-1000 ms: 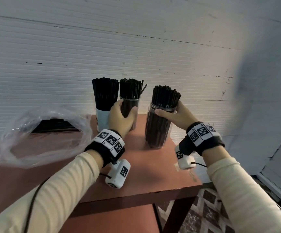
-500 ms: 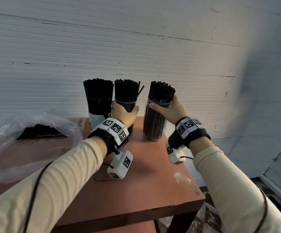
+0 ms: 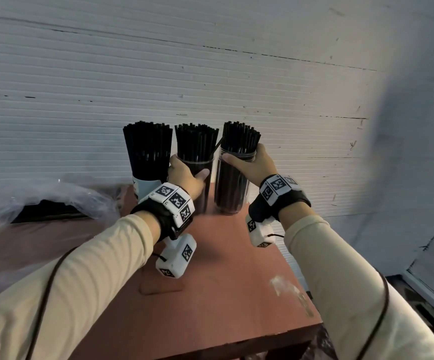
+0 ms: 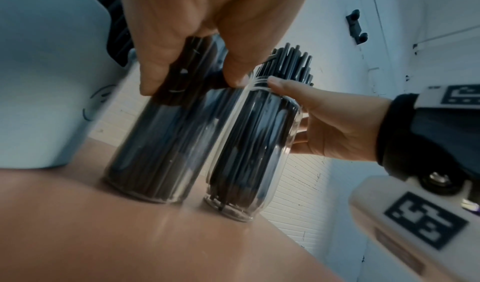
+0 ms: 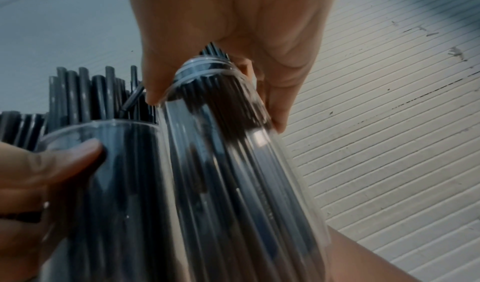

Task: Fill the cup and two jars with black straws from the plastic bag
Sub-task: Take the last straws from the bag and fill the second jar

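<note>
Left hand wraps the middle jar; right hand clasps the right jar at its threaded neck.
Both jars stand at twelve o'clock on the red table, beside the cup at eleven. Glass looks slippery and breakable, straws light: hold mid-body. The plastic bag lies at nine; one straw leans between the jars.

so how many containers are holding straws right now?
3, in a row at the table's far edge: white cup leftmost, middle jar in the left hand, right jar in the right hand.
</note>
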Motion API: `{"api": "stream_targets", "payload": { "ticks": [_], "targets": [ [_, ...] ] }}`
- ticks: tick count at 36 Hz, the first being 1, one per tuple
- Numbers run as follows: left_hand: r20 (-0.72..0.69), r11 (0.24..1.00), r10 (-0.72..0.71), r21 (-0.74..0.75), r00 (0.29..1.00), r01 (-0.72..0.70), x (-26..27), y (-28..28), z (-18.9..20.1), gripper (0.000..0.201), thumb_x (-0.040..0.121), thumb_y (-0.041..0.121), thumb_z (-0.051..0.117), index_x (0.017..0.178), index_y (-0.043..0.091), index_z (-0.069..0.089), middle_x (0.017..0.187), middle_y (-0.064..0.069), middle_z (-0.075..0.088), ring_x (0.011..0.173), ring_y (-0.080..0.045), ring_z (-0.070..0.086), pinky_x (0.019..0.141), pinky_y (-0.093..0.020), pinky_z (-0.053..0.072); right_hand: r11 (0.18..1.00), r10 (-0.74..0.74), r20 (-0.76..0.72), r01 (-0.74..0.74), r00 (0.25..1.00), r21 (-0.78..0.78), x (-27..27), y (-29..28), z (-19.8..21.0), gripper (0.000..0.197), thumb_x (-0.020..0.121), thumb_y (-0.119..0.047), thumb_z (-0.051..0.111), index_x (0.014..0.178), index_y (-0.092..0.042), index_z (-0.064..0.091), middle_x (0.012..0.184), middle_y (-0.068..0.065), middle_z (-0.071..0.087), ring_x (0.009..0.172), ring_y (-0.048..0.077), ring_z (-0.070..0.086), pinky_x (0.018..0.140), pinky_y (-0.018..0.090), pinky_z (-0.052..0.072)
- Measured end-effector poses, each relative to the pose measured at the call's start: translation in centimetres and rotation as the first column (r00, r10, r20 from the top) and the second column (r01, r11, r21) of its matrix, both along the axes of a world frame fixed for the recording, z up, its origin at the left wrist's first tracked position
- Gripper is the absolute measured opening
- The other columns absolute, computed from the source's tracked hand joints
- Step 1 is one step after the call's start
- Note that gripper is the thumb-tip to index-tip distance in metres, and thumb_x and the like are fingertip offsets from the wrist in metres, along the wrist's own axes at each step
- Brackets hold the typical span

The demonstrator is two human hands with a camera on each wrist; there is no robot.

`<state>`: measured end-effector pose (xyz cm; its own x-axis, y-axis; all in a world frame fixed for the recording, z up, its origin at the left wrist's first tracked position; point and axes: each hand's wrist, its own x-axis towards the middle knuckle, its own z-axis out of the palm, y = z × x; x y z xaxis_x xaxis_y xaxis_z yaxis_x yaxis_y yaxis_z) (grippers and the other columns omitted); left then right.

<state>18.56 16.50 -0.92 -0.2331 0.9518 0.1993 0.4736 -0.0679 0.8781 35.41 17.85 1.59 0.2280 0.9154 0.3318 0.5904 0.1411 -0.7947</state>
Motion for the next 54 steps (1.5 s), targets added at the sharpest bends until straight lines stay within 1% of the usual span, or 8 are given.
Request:
{"api": "stream_targets", "payload": {
  "ticks": [18, 23, 28, 34, 40, 46, 50, 54],
  "targets": [
    [-0.053, 0.992, -0.120, -0.036, 0.991, 0.118, -2.8, -2.8, 0.1, 0.081, 0.090, 0.037, 0.067, 0.148, 0.006, 0.019, 0.143, -0.016, 0.046, 0.130, -0.032, 0.048, 0.104, -0.036, 0.039, 0.995, 0.050, -0.083, -0.057, 0.995, -0.077, -0.4, -0.6, 0.0, 0.083, 0.072, -0.054, 0.078, 0.130, -0.008, 0.039, 0.114, -0.005, 0.056, 0.105, 0.011, 0.056, 0.086, 0.025, 0.044],
    [-0.070, 0.988, -0.151, -0.044, 0.986, 0.148, -3.6, -3.6, 0.2, 0.078, 0.091, 0.037, 0.066, 0.147, 0.006, 0.021, 0.142, -0.013, 0.048, 0.129, -0.031, 0.049, 0.102, -0.033, 0.038, 0.990, 0.075, -0.077, -0.084, 0.994, -0.111, -0.7, -1.3, -0.4, 0.110, 0.054, -0.077, 0.074, 0.134, -0.007, 0.043, 0.120, -0.004, 0.061, 0.112, 0.012, 0.059, 0.089, 0.025, 0.048],
    [-0.061, 0.978, -0.206, -0.051, 0.977, 0.204, -4.9, -4.9, 0.3, 0.078, 0.092, 0.034, 0.066, 0.149, 0.008, 0.020, 0.143, -0.009, 0.047, 0.132, -0.028, 0.046, 0.094, -0.024, 0.032, 0.999, -0.051, 0.012, 0.051, 0.999, -0.012, -1.1, -4.0, -0.5, 0.117, 0.069, -0.062, 0.074, 0.151, -0.007, 0.011, 0.153, 0.016, 0.018, 0.141, 0.030, 0.026, 0.115, 0.041, 0.028],
    [-0.072, 0.955, -0.296, -0.052, 0.953, 0.292, -7.6, -6.7, 0.3, 0.079, 0.088, 0.038, 0.069, 0.149, 0.013, 0.025, 0.142, -0.004, 0.049, 0.131, -0.023, 0.049, 0.104, -0.029, 0.039, 0.962, -0.008, 0.096, -0.018, 0.995, 0.272, -3.7, -7.2, -0.5, 0.086, 0.074, -0.056, 0.073, 0.138, -0.011, 0.036, 0.136, 0.007, 0.031, 0.132, 0.024, 0.032, 0.114, 0.040, 0.030],
    [-0.023, 0.916, -0.402, -0.037, 0.916, 0.401, -9.8, -8.8, 0.3, 0.081, 0.085, 0.039, 0.072, 0.149, 0.017, 0.028, 0.147, -0.003, 0.047, 0.136, -0.018, 0.044, 0.115, -0.043, 0.035, 0.930, 0.363, -0.006, -0.363, 0.932, 0.055, -7.5, -8.8, -1.0, 0.096, 0.074, -0.067, 0.064, 0.145, -0.011, 0.033, 0.148, 0.003, 0.041, 0.132, 0.011, 0.043, 0.109, 0.028, 0.036],
    [-0.050, 0.877, -0.481, -0.038, 0.876, 0.479, -10.2, -10.5, 1.2, 0.055, 0.090, 0.027, 0.069, 0.138, 0.027, 0.043, 0.137, 0.004, 0.052, 0.130, -0.010, 0.045, 0.112, -0.036, 0.038, 0.896, 0.443, -0.052, -0.444, 0.895, -0.013, -9.3, -9.4, -1.8, 0.083, 0.070, -0.058, 0.074, 0.135, -0.016, 0.044, 0.123, -0.008, 0.059, 0.113, 0.003, 0.057, 0.096, 0.022, 0.046],
    [-0.246, 0.942, -0.334, -0.053, 0.910, 0.331, -12.2, -11.1, 2.2, 0.072, 0.087, 0.028, 0.072, 0.149, 0.020, 0.036, 0.146, 0.000, 0.048, 0.130, -0.019, 0.050, 0.109, -0.036, 0.040, 0.921, 0.389, -0.044, -0.390, 0.920, -0.022, -9.5, -9.4, -1.7, 0.091, 0.061, -0.064, 0.078, 0.133, -0.018, 0.047, 0.122, -0.008, 0.061, 0.112, 0.004, 0.059, 0.101, 0.030, 0.047],
    [-0.281, 0.960, -0.141, 0.195, 0.949, 0.200, -15.7, -13.3, 4.1, 0.042, 0.088, 0.017, 0.066, 0.129, 0.025, 0.058, 0.124, 0.008, 0.061, 0.100, -0.011, 0.064, 0.085, -0.022, 0.049, 0.935, 0.353, -0.056, -0.355, 0.934, -0.013, -9.8, -9.7, -1.6, 0.081, 0.070, -0.053, 0.079, 0.134, -0.015, 0.046, 0.124, -0.007, 0.060, 0.112, 0.006, 0.057, 0.096, 0.023, 0.046]
  ]
}}
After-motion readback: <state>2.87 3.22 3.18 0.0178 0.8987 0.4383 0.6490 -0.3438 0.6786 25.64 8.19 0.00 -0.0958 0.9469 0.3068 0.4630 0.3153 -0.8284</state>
